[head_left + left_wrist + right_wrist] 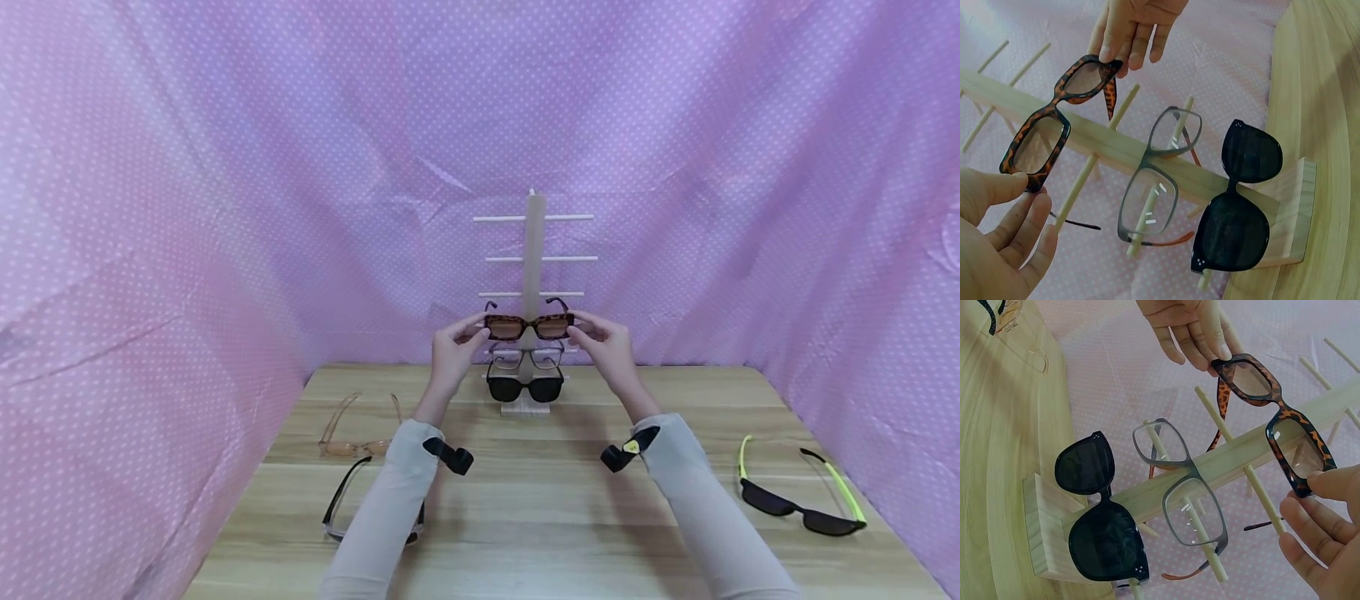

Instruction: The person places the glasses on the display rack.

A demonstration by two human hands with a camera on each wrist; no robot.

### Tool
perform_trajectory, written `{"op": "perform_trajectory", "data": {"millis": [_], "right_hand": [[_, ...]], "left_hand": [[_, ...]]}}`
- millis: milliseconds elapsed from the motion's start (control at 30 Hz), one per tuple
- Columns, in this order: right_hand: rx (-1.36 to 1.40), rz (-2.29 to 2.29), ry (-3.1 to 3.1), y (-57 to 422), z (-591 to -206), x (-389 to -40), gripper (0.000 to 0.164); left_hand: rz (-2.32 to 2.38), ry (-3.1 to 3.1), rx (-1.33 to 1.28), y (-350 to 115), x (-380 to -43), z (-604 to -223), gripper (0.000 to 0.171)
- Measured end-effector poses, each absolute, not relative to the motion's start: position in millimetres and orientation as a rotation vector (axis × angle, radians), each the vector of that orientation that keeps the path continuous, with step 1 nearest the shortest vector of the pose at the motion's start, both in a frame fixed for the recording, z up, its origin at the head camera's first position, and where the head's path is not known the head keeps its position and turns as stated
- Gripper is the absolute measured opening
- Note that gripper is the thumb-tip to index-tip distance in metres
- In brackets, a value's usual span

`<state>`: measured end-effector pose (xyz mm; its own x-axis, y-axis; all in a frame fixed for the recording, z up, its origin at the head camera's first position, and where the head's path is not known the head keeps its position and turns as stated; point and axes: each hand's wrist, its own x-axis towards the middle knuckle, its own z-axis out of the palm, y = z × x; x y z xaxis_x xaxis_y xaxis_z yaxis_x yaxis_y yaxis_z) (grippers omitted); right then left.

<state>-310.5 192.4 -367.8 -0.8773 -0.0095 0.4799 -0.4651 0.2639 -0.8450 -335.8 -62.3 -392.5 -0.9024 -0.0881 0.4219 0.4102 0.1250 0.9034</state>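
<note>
Tortoiseshell rectangular sunglasses (528,327) face me in front of the wooden display stand (535,250). My left hand (452,354) pinches one outer corner of their frame between thumb and fingers. At the opposite corner my right hand (609,346) pinches the frame in the same way. The temples are unfolded and point back toward the stand, beside a peg in the wrist views. Below hang grey-framed clear glasses (1147,169) on one peg pair, and black sunglasses (1107,506) sit on the lowest pegs near the stand's base (525,408).
Several white pegs (570,259) stick out higher up the post. On the table (525,517), pink-beige glasses (352,448) and black-framed glasses (337,500) lie at the left, partly behind the left sleeve. Sunglasses with yellow-green temples (798,508) lie at the right. A pink dotted cloth (375,125) hangs behind.
</note>
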Motion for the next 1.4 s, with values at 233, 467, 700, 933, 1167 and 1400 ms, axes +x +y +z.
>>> {"op": "perform_trajectory", "data": {"millis": [233, 467, 700, 933, 1167, 1400], "right_hand": [[0.412, 1.664, -2.189, 193.8, -368.6, -312.7, 0.033], [0.406, 1.722, -2.184, 197.5, -377.8, -321.8, 0.034], [0.363, 1.756, -2.168, 204.0, -399.4, -344.9, 0.035], [0.341, 1.717, -2.186, 205.3, -403.5, -348.1, 0.034], [0.308, 1.734, -2.205, 205.3, -403.7, -349.8, 0.035], [0.298, 1.776, -2.223, 205.1, -401.9, -351.8, 0.038]], "left_hand": [[-1.801, -2.108, -0.332, -66.3, -341.3, -395.9, 0.029], [-1.833, -2.131, -0.326, -66.4, -344.9, -398.2, 0.030], [-1.801, -2.113, -0.338, -64.0, -352.4, -402.1, 0.030], [-1.806, -2.088, -0.331, -60.7, -356.5, -406.3, 0.030], [-1.798, -2.121, -0.311, -62.4, -357.4, -408.8, 0.031], [-1.820, -2.134, -0.320, -65.8, -358.9, -409.6, 0.030]]}}
